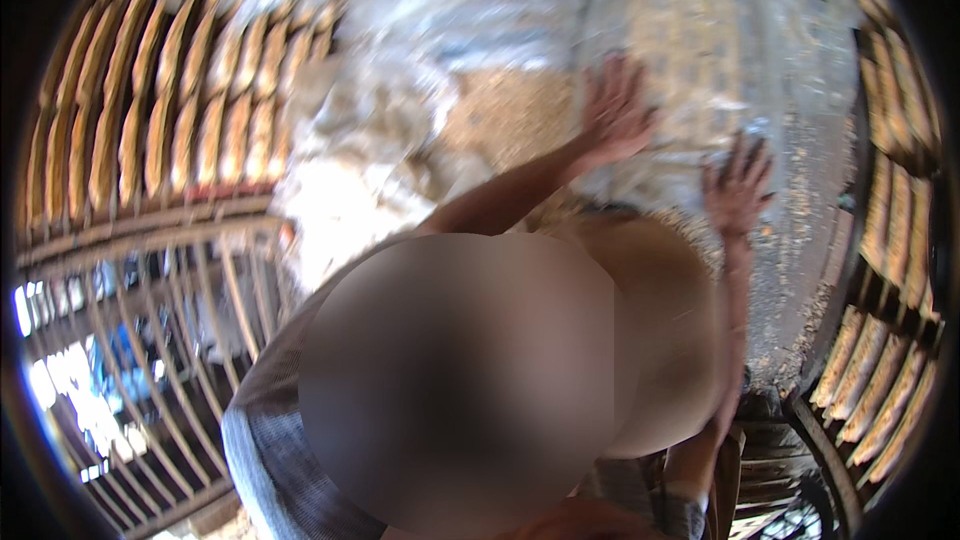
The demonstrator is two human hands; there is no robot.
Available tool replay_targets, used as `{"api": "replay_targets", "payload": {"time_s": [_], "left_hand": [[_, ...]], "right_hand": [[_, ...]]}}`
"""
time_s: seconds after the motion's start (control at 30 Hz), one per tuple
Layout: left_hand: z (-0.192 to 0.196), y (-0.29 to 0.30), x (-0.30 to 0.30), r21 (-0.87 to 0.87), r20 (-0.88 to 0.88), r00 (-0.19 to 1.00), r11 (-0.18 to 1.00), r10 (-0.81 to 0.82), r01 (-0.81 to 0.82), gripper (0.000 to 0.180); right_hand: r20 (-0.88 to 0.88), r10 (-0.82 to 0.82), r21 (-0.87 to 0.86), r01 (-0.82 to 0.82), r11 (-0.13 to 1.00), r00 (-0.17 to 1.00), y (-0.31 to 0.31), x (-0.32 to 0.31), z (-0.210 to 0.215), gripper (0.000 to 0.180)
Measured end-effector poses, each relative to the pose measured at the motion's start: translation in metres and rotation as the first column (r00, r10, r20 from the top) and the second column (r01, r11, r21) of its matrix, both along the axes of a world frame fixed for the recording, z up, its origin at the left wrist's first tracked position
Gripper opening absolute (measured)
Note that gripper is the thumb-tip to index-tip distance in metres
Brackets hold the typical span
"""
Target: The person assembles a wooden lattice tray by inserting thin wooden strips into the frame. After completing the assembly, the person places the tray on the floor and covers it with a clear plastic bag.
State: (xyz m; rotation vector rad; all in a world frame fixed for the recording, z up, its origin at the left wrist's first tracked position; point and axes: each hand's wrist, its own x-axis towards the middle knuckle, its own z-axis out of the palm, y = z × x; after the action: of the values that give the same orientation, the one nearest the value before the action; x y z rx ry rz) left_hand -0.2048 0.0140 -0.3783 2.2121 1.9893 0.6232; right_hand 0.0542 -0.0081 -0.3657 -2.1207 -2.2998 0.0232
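Note:
My left hand [617, 112] reaches forward over a clear plastic sheet [690, 15], fingers spread, holding nothing. Pale tan shapes in a grid pattern show through the sheet. To the right and a little nearer, my right hand [738, 185] is also spread flat, at the sheet's right part. Whether either palm presses on the sheet or hovers just above it, I cannot tell. Left of my left hand lies a patch of loose tan grains [510, 115], partly framed by crumpled plastic [350, 130]. A large blurred area hides much of the lower middle.
Slatted racks with rows of long tan bars [150, 125] stand at the left, and more bars [890, 390] line the right. A wooden slat railing [160, 340] is at lower left. Grains are scattered along the grey surface [790, 270] at right. A smooth tan rounded shape [665, 330] sits below my hands.

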Motion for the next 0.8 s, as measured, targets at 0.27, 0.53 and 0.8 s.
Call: {"api": "replay_targets", "payload": {"time_s": [0.27,0.53,0.8], "left_hand": [[0.033,-0.017,-0.074,0.001,0.351,0.921,0.984,-0.168,0.179,0.08],[0.051,-0.063,-0.145,-0.231,0.669,0.735,0.971,0.108,0.068,0.064],[0.111,-0.03,-0.139,-0.384,0.865,0.432,0.89,0.254,0.245,0.052]], "right_hand": [[-0.573,0.027,-0.36,-0.281,0.89,0.819,-0.006,0.08,0.152,0.071],[-0.02,-0.179,-0.482,0.148,0.864,0.984,-0.149,0.261,0.309,0.057],[-0.078,-0.783,0.217,0.777,0.591,0.618,-0.484,0.344,0.329,0.043]]}}
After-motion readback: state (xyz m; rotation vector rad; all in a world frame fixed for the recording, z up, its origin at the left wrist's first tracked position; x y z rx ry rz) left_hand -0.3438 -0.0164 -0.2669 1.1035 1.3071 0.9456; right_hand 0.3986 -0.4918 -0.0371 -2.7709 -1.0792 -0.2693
